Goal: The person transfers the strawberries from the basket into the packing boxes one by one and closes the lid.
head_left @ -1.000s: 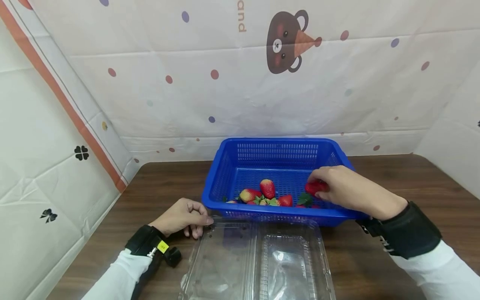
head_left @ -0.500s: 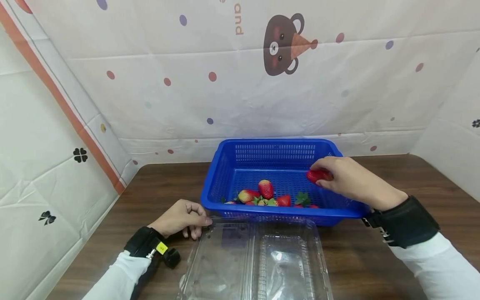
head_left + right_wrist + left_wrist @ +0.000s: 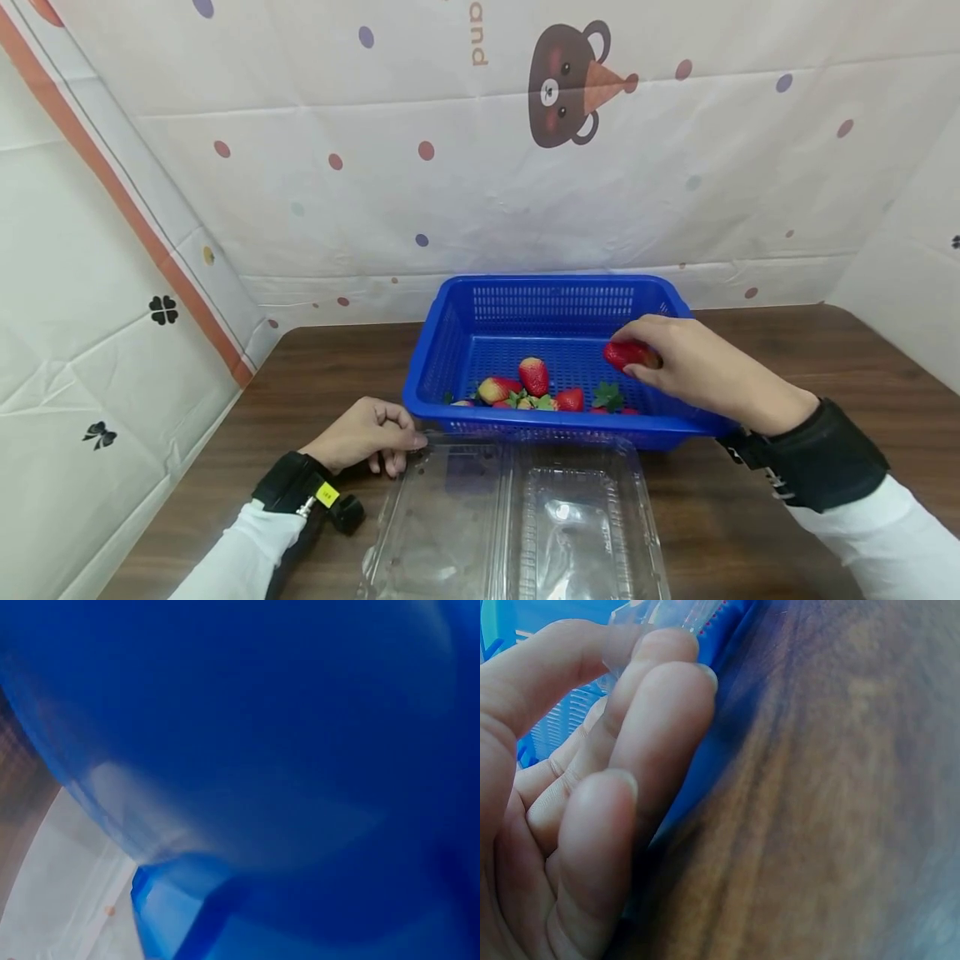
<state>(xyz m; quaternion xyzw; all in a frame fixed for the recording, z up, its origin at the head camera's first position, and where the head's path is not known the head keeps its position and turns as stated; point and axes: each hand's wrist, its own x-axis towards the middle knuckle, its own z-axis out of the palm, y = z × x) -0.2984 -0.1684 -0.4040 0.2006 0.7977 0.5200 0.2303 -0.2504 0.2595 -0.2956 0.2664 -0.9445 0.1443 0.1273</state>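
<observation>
My right hand (image 3: 686, 362) holds a red strawberry (image 3: 628, 356) between thumb and fingers, over the right side of a blue plastic basket (image 3: 555, 421). Several other strawberries (image 3: 534, 377) lie along the basket's near side, some with green leaves showing. At the far left corner of a clear plastic clamshell box (image 3: 480, 517), the thumb and index finger of my left hand (image 3: 371, 437) pinch the edge. The left wrist view shows those fingertips on the clear plastic (image 3: 622, 645). Blue basket wall fills most of the right wrist view, hiding the right hand there.
The clamshell lies opened flat on the brown wooden table (image 3: 712, 517), right in front of the basket. A white printed cloth (image 3: 337, 208) hangs behind the table and along its left side.
My right hand has lifted the strawberry up from the others in the basket, then shifted it slightly left. My left hand keeps its place at the box corner.
</observation>
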